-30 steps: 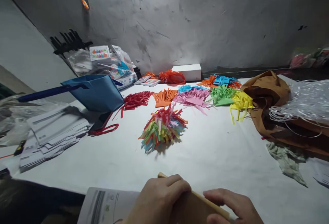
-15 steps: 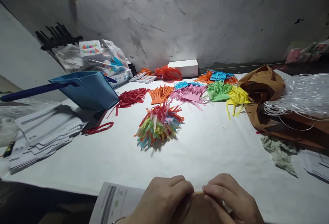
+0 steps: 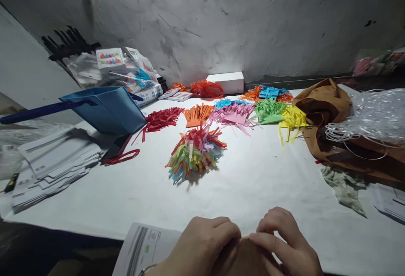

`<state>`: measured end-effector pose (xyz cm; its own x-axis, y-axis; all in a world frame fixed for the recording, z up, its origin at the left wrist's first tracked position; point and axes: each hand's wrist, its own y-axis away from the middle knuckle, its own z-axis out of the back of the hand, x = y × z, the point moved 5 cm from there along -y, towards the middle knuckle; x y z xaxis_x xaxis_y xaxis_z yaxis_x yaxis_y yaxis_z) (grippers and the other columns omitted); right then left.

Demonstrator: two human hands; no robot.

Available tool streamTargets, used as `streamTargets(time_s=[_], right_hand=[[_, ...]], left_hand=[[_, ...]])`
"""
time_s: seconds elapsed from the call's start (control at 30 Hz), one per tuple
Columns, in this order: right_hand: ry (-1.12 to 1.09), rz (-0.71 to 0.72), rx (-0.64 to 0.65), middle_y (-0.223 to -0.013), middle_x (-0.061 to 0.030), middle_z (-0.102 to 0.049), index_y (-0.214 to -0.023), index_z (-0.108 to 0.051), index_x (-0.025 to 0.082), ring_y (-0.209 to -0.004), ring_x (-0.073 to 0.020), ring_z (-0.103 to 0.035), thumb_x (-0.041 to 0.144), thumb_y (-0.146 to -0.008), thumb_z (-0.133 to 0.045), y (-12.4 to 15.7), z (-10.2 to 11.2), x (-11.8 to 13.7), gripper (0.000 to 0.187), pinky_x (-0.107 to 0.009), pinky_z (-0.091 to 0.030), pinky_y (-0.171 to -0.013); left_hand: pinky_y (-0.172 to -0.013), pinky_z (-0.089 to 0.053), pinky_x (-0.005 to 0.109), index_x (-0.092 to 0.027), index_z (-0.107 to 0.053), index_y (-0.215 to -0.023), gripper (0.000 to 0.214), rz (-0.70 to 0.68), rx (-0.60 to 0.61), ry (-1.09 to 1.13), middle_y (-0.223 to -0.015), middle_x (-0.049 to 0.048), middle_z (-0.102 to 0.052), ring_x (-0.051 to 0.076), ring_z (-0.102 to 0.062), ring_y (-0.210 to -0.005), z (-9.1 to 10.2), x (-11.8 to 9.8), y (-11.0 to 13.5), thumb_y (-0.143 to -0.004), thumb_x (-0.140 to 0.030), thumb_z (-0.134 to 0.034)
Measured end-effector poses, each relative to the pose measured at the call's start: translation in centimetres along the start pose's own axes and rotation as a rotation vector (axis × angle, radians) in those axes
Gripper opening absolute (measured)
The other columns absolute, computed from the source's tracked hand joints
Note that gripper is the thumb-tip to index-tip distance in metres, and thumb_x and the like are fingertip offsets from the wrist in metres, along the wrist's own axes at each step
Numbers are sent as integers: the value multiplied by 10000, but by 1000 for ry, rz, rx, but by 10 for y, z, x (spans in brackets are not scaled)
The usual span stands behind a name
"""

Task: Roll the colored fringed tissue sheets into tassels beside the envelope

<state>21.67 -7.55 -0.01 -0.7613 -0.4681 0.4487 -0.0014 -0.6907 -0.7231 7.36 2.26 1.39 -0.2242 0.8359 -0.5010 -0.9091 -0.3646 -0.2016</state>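
Both my hands sit at the bottom edge of the view, close together over a brown paper piece [image 3: 248,257]. My left hand [image 3: 202,246] is curled, its fingertips pinching the paper's upper edge. My right hand [image 3: 289,246] is bent over the same edge, fingers pressed on it. Most of the brown piece is hidden under the hands. Beyond them on the white table [image 3: 253,183] lies a multicoloured pile of fringed paper strips [image 3: 194,151].
Fringed paper bundles in red [image 3: 161,120], orange [image 3: 198,115], pink [image 3: 236,115], green [image 3: 268,111] and yellow [image 3: 291,120] line the back. A blue bag [image 3: 107,109] and stacked white papers [image 3: 53,164] lie left. Brown cloth [image 3: 329,111] and clear plastic strings [image 3: 373,117] lie right. A printed sheet [image 3: 142,246] lies by my left wrist.
The brown piece's long edge showed clearly a second ago; now both hands have closed in together on it and cover most of it. The view has shifted slightly.
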Motion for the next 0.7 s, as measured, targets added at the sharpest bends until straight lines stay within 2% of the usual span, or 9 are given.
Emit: streamTargets(time_s=[0.17, 0.27, 0.4, 0.53, 0.6, 0.7], right_hand=[[9, -84, -17, -755, -12, -584, -906, -606, 215, -700, -155, -570, 47, -881, -559, 3, -4, 2, 176, -302, -492, -639], [-19, -131, 4, -808, -24, -590, -954, -608, 217, -742, -160, -590, 52, -887, -562, 5, -6, -2, 184, -286, -517, -656], [-22, -84, 47, -813, -28, -592, -1006, -619, 211, -759, -160, -595, 53, -881, -595, 4, -7, -4, 203, -278, -524, -650], [24, -25, -33, -731, -6, -586, -996, -620, 206, -668, -149, -572, 32, -841, -631, 2, -4, 0, 233, -295, -495, -612], [73, 36, -108, -709, -1, -609, -975, -625, 197, -630, -145, -576, 19, -812, -621, 2, -1, 3, 241, -344, -503, -673], [135, 108, -132, -698, 1, -645, -928, -630, 185, -610, -140, -601, 6, -769, -603, 3, -3, 7, 241, -389, -507, -774]], left_hand=[[-489, -375, 209, -212, -622, -836, 174, 9, -3, -7, -687, -11, -691, 114, -615, -541, -5, 5, 3, -819, -72, -521], [-478, -365, 212, -205, -624, -822, 180, -14, -11, -12, -670, -10, -682, 111, -598, -524, -6, 4, 5, -804, -59, -520], [-461, -343, 213, -197, -630, -809, 197, -33, -17, -7, -649, -6, -669, 106, -571, -502, -4, 0, 2, -812, -43, -506], [-460, -344, 210, -199, -620, -801, 195, -29, -9, 5, -645, -9, -669, 105, -569, -501, -4, 0, 0, -802, -40, -505], [-462, -348, 210, -201, -612, -794, 189, -36, -9, 8, -642, -11, -668, 104, -569, -497, -5, 1, 2, -799, -49, -500], [-476, -359, 211, -205, -611, -808, 189, -24, -3, 3, -657, -12, -676, 107, -583, -512, -6, 3, 4, -805, -56, -495]])
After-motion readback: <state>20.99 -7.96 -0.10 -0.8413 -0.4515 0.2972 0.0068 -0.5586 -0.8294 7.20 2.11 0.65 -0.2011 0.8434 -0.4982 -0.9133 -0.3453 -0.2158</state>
